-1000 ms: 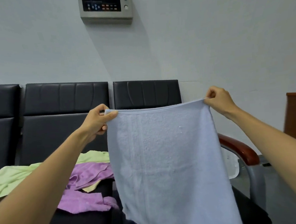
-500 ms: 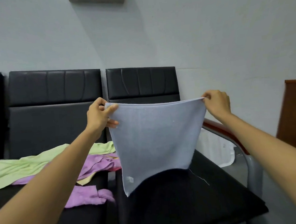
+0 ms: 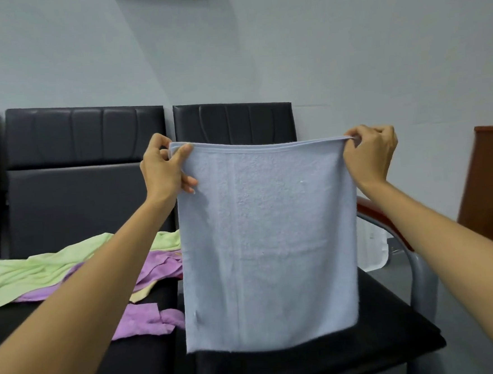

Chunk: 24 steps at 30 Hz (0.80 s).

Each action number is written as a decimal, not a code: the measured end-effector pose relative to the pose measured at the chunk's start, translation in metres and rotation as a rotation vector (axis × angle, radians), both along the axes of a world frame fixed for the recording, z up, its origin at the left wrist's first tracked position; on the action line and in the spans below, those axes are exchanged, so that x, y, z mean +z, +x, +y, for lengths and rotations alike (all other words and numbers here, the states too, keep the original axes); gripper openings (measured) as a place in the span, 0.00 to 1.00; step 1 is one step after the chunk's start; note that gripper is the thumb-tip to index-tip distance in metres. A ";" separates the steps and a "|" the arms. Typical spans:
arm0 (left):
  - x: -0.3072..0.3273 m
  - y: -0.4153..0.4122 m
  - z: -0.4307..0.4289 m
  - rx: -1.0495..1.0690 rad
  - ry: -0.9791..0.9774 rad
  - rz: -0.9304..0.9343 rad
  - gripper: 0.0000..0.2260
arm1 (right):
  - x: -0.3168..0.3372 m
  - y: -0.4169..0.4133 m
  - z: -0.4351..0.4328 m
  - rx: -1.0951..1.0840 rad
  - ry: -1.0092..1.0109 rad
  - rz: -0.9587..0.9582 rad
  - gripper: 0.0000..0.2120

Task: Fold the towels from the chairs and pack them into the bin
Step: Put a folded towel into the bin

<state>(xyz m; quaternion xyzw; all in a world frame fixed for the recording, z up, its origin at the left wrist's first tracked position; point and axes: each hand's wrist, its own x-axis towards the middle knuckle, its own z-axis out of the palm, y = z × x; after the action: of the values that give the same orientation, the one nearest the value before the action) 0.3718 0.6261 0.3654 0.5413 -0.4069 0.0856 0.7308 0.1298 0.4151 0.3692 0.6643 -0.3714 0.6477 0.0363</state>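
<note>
Pale blue towel (image 3: 266, 243) hangs flat in the air above the black chair seat (image 3: 389, 323), long axis vertical, lower hem clear of the cushion. Left hand (image 3: 162, 172) and right hand (image 3: 371, 154) each pinch a top corner, arms outstretched, top edge taut and level. Green towel (image 3: 41, 268) and purple towel (image 3: 149, 322) lie crumpled on the seats to the left.

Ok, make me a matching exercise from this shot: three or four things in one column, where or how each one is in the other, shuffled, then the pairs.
Things:
1. blue towel
2. green towel
3. purple towel
4. armrest

Places:
A. spread on the seat at far left
B. crumpled near the seat's front edge
C. behind the right forearm
D. hanging from the left hand and right hand

Pairs: 1-D, 2-A, 3-B, 4-C
</note>
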 end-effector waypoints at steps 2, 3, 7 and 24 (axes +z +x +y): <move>-0.011 0.009 -0.014 0.019 0.052 0.015 0.15 | -0.013 0.007 -0.014 0.011 0.064 0.007 0.12; -0.018 0.014 -0.022 0.035 0.089 0.021 0.16 | -0.022 0.011 -0.022 0.013 0.090 0.017 0.12; -0.067 0.039 -0.068 0.055 0.236 0.050 0.12 | -0.073 0.035 -0.064 0.022 0.234 0.120 0.13; -0.229 0.075 -0.162 -0.049 0.931 0.009 0.34 | -0.244 0.096 -0.125 0.122 0.885 0.681 0.32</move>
<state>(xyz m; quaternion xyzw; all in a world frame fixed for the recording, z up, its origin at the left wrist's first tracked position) 0.4463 0.4643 0.1364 0.8023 -0.4115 -0.1256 0.4137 0.2257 0.2901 0.1247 0.8079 -0.5361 0.1799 -0.1655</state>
